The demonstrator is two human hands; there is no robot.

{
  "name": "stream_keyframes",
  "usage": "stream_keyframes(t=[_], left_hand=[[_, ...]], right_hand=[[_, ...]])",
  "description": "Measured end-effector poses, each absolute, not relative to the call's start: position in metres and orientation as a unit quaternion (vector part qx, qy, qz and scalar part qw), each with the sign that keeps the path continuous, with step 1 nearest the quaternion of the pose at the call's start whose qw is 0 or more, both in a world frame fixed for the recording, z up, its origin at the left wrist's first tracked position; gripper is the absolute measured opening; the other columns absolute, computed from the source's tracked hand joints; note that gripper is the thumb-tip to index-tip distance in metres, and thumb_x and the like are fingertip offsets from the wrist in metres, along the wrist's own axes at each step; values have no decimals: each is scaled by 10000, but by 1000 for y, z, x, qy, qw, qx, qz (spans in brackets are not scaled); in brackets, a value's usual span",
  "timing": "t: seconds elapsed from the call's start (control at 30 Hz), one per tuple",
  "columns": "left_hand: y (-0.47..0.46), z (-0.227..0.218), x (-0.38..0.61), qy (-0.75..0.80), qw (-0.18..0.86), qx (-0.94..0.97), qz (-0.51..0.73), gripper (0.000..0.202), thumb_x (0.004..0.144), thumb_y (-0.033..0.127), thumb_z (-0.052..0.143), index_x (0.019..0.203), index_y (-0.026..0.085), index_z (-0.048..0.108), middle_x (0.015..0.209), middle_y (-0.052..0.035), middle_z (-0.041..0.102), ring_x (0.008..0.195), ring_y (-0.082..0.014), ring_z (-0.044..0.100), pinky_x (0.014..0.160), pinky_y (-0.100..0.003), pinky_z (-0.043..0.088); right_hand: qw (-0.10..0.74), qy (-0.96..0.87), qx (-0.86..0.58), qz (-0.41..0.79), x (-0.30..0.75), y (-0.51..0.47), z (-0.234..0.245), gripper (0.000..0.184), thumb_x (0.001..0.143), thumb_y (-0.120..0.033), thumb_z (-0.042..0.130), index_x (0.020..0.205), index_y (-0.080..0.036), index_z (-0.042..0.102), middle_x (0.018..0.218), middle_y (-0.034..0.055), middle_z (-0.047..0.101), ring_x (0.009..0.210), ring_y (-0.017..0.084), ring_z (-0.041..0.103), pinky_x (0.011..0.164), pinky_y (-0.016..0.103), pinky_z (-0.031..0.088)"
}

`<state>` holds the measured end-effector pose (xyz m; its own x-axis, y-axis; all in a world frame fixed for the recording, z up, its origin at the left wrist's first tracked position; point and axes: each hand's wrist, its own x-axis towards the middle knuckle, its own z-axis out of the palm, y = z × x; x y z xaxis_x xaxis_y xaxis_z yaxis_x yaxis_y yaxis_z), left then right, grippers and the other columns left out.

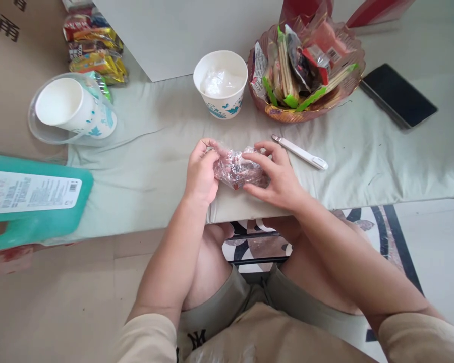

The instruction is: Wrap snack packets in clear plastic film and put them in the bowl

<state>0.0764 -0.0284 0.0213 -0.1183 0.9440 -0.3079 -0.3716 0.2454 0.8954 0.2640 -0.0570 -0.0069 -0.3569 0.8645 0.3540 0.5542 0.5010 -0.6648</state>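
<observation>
A small reddish-brown bundle in crinkled clear plastic wrap [236, 169] is held just above the near edge of the cloth-covered table. My left hand [202, 174] pinches its left end between thumb and fingers. On the right end lies my right hand [276, 176], its fingers spaced over the top and its thumb along the lower side. What exactly is inside the wrap cannot be made out. Beyond the hands stands a white paper cup [221, 93] with crumpled clear plastic in it. A white utility knife [300, 152] rests right of my right hand.
A pinkish glass bowl [263, 108] full of packaged snacks stands behind, with a black phone [401, 96] to its right. At left are a tilted paper cup [75, 108] in a clear plastic container, a teal jug [75, 201] and several snack packets [96, 63].
</observation>
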Motion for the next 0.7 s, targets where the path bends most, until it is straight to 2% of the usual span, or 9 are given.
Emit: stream_keyframes(t=[0.13,0.23,0.47,0.6,0.7], left_hand=[[-30,20,79,526,586,323,525,201,720,45,543,808,221,505,648,49,565,521,-89,518,465,-183,397],[-31,17,79,532,564,362,518,228,728,15,509,824,222,510,648,54,560,515,-83,503,490,-189,399],[-25,6,76,566,493,435,498,193,806,59,480,845,246,465,679,48,553,534,-96,501,536,-221,418],[-22,1,73,577,455,476,483,105,874,183,526,854,255,453,716,31,573,546,-105,500,524,-237,408],[-19,-2,69,588,427,476,495,101,896,244,556,859,257,463,722,22,582,547,-107,493,506,-247,388]], right_hand=[[333,-790,-462,224,262,-58,-4,227,862,-333,677,1075,-262,709,1294,106,598,1195,315,563,1068,519,436],[347,-774,-485,211,262,-58,-1,66,879,-274,623,902,-236,672,1183,104,646,1102,302,581,1029,522,439],[380,-756,-463,266,269,-57,8,46,872,-284,604,857,-246,584,1263,111,691,1230,308,617,1073,526,446],[419,-702,-465,340,271,-57,11,90,899,-308,574,861,-252,516,1220,109,730,1180,287,669,1037,505,487],[465,-638,-493,366,274,-55,6,100,939,-310,526,890,-265,451,1110,81,746,1098,243,702,981,453,521]])
